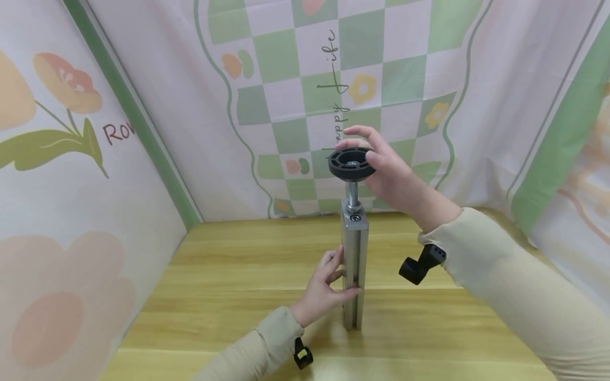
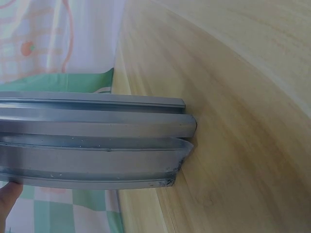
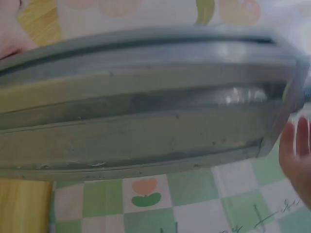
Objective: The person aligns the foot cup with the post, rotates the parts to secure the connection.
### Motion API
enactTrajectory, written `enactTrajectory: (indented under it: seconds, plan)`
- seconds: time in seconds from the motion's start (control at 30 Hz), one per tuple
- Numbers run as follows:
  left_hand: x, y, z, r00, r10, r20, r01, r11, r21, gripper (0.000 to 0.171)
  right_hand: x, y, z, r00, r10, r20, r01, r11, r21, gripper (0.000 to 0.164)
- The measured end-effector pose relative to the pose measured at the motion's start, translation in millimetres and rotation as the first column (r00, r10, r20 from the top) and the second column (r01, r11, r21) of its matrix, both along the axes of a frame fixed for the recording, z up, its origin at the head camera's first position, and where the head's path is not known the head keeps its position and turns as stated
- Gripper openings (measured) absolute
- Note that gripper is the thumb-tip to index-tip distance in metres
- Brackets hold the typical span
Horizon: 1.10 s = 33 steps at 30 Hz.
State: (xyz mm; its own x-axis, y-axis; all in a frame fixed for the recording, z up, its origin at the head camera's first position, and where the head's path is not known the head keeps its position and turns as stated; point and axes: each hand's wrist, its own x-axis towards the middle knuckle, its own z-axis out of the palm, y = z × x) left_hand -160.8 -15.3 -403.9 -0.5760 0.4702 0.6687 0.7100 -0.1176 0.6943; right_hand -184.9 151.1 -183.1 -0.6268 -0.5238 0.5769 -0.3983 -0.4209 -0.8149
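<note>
A grey aluminium extrusion profile (image 1: 354, 264) stands upright on the wooden table, its lower end touching the tabletop. Out of its capped top rises a threaded rod (image 1: 353, 194), which carries a round black levelling foot (image 1: 351, 168). My left hand (image 1: 321, 291) grips the profile low down, thumb across the near face and fingers at the left side. Up at the foot, my right hand (image 1: 388, 169) touches the rim on the right, with its other fingers loosely extended behind. In the right wrist view the profile (image 3: 131, 116) hides part of the scene.
The wooden table (image 1: 214, 286) runs back to a checked curtain (image 1: 314, 106) with flower prints. A white printed panel (image 1: 62, 201) stands on the left, and a green-edged curtain (image 1: 548, 169) hangs on the right. Small black wrist cameras (image 1: 414, 270) stick out below the sleeves.
</note>
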Motion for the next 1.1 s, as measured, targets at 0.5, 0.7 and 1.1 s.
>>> enactTrajectory:
  seconds: [0.5, 0.7, 1.1]
  plan:
    - [-0.8, 0.0, -0.6, 1.000, 0.023, 0.014, -0.023, 0.999, -0.026, 0.107, -19.8, 0.3, -2.1, 0.705, 0.687, 0.175, -0.631, 0.721, -0.288, 0.059]
    - [-0.4, -0.4, -2.0, 0.999, 0.032, 0.019, -0.031, 0.999, -0.037, 0.106, -19.8, -4.0, -3.3, 0.637, 0.753, 0.166, -0.677, 0.649, -0.348, 0.060]
    - [0.9, -0.4, -0.4, 0.998, 0.028, 0.048, -0.027, 0.999, -0.029, 0.105, -16.4, -3.0, -8.9, 0.731, 0.668, 0.142, -0.597, 0.726, -0.340, 0.053]
